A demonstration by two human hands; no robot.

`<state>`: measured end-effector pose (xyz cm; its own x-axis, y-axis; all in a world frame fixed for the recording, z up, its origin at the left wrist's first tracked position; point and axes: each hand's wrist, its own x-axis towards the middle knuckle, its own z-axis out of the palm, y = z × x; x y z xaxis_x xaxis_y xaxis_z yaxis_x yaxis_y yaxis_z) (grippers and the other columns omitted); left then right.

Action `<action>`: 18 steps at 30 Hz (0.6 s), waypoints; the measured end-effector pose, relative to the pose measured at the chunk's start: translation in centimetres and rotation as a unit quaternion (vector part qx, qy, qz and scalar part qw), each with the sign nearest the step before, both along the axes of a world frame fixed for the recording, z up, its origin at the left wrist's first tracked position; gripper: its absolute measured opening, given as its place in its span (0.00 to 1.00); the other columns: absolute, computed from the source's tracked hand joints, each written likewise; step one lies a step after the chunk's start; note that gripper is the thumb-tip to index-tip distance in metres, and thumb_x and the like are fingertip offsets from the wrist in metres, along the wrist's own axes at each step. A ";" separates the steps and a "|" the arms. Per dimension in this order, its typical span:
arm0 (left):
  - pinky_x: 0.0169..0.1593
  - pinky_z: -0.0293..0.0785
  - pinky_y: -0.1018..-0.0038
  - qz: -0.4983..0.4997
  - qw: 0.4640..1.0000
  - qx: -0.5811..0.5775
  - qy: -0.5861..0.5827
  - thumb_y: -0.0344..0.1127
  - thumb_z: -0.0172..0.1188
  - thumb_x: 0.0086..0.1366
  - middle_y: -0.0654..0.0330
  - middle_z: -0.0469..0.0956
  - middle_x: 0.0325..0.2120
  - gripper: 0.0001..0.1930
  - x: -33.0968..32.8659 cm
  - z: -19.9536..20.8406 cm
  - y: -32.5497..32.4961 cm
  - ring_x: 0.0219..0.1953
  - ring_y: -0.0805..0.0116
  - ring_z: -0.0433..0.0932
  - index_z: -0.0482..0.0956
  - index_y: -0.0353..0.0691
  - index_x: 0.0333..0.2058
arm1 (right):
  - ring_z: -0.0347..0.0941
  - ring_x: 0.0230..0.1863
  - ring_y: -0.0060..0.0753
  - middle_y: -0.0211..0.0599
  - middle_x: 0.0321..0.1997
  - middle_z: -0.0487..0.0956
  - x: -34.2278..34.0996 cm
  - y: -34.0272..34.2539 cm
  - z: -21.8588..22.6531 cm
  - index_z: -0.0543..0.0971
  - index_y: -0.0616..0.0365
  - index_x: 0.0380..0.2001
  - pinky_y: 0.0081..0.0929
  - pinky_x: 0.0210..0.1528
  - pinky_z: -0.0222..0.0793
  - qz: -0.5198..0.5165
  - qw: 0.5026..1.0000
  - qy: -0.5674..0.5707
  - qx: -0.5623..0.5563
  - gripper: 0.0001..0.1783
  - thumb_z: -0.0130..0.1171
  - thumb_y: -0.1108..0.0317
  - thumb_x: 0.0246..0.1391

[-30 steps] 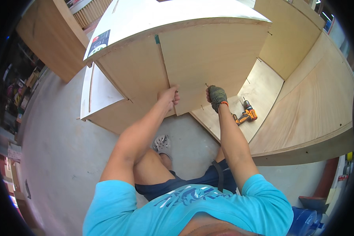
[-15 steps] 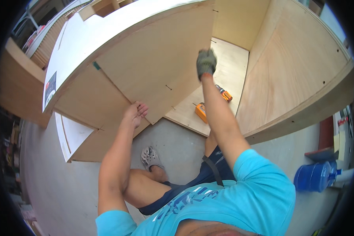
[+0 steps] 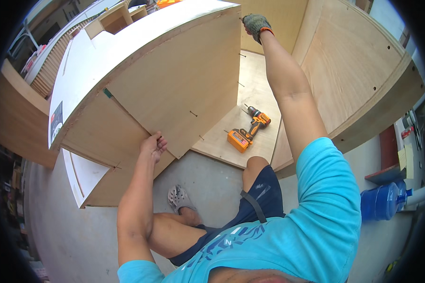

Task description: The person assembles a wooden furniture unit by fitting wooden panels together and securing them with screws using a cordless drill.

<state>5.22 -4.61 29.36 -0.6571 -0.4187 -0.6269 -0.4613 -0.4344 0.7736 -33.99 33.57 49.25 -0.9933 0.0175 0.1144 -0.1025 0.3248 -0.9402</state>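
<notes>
My left hand (image 3: 152, 145), bare, sits at the middle of the frame with its grip closed on the lower edge of the plywood panel (image 3: 174, 89), which slants across the upper left as the front of a cabinet. My right hand (image 3: 256, 22), in a grey glove, is at the top centre with its grip curled tight on that panel's upper corner. A cordless drill (image 3: 248, 129) lies on the wooden board (image 3: 255, 89) right of centre, well apart from both hands. A blue water jug (image 3: 381, 202) rests at lower right.
</notes>
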 end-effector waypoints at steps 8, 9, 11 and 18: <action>0.30 0.76 0.73 -0.028 0.999 0.028 0.009 0.42 0.57 0.68 0.64 0.75 0.22 0.10 -0.6 -0.7 -2.1 0.25 0.69 0.77 0.75 0.44 0.32 | 0.77 0.36 0.37 0.37 0.38 0.81 -0.5 -0.2 -11.0 0.79 0.50 0.41 0.36 0.39 0.73 -0.075 0.913 0.137 0.377 0.13 0.48 0.61 0.58; 0.31 0.76 0.73 -0.030 0.999 0.034 0.013 0.41 0.57 0.68 0.64 0.75 0.22 0.09 -1.8 0.1 -0.8 0.26 0.69 0.77 0.75 0.44 0.32 | 0.78 0.39 0.37 0.37 0.41 0.81 -1.9 2.2 -13.0 0.80 0.49 0.43 0.35 0.41 0.74 -0.161 0.858 0.149 0.465 0.15 0.49 0.61 0.56; 0.32 0.76 0.73 -0.017 0.999 0.038 0.007 0.41 0.57 0.69 0.64 0.76 0.23 0.09 -2.6 1.2 1.4 0.27 0.69 0.77 0.74 0.44 0.33 | 0.73 0.51 0.39 0.45 0.49 0.77 0.2 4.3 -23.7 0.71 0.53 0.55 0.36 0.50 0.72 -0.400 0.826 0.117 0.381 0.28 0.54 0.52 0.52; 0.38 0.76 0.68 0.030 0.999 0.030 0.011 0.44 0.56 0.69 0.60 0.77 0.33 0.10 1.1 0.2 -1.5 0.34 0.65 0.78 0.73 0.43 0.37 | 0.75 0.51 0.44 0.49 0.51 0.77 18.0 -0.8 -46.3 0.70 0.54 0.57 0.39 0.50 0.73 -0.150 0.875 -0.270 0.372 0.29 0.54 0.56 0.51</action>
<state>6.36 -6.16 29.58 -0.6457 -0.4197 -0.6379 -0.4169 -0.5062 0.7550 -15.99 32.73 2.90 -0.8693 0.4069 -0.2807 0.4868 0.8036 -0.3424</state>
